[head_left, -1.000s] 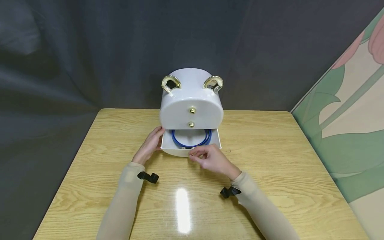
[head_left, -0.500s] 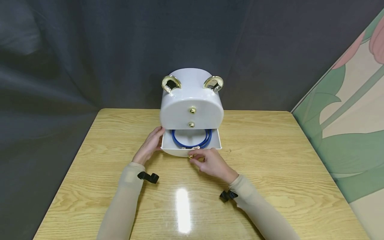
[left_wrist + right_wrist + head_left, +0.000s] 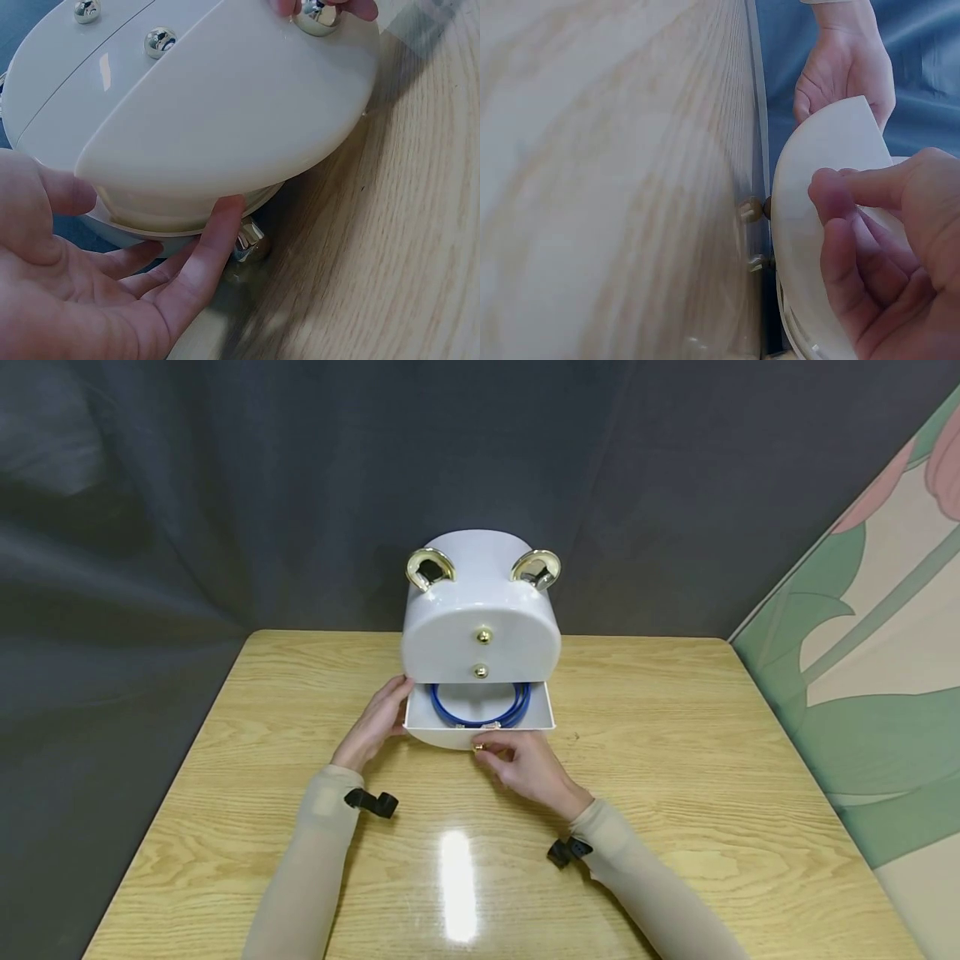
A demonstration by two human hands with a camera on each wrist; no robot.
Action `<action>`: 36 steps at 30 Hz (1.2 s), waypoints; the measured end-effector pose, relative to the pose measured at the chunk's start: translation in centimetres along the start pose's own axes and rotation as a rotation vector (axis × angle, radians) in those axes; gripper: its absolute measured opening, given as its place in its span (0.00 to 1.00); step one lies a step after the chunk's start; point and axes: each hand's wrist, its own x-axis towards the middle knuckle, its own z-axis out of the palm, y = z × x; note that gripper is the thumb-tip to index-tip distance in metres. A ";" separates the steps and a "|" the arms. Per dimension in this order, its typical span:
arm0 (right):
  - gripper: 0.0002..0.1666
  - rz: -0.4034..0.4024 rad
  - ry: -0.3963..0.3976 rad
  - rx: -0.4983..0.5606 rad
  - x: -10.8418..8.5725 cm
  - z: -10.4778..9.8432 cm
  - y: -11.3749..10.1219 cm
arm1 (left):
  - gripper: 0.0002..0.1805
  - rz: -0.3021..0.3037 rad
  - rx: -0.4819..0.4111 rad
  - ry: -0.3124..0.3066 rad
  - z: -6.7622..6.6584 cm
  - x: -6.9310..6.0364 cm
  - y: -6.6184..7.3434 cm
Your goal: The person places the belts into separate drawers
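Observation:
A white rounded mini cabinet [image 3: 450, 647] with gold ear-shaped trims stands at the back of the table. Its bottom drawer [image 3: 438, 738] is pulled out, and a coiled blue cable [image 3: 522, 703] lies inside. My right hand [image 3: 531, 770] pinches the drawer's gold knob [image 3: 477, 747] between thumb and fingertips; the left wrist view shows this knob [image 3: 317, 18] too. My left hand [image 3: 375, 720] rests against the cabinet's left side beside the drawer. In the left wrist view its fingers [image 3: 217, 240] lie extended along the underside, near a gold foot [image 3: 250, 241].
Two more gold knobs, an upper knob [image 3: 483, 636] and a lower knob [image 3: 480, 671], sit on the shut drawers above. A dark curtain [image 3: 300, 485] hangs behind the wooden table [image 3: 675, 760]. A floral panel [image 3: 877, 652] stands at the right.
The right hand's fingers have settled around the knob, with the wrist shifting slightly left. The drawer appears to have slid in very slightly. The left hand stays in place.

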 end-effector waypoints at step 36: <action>0.11 0.039 0.075 0.052 1.5 0.4 0.7 | 0.34 0.004 -0.006 0.001 0.2 0.0 0.1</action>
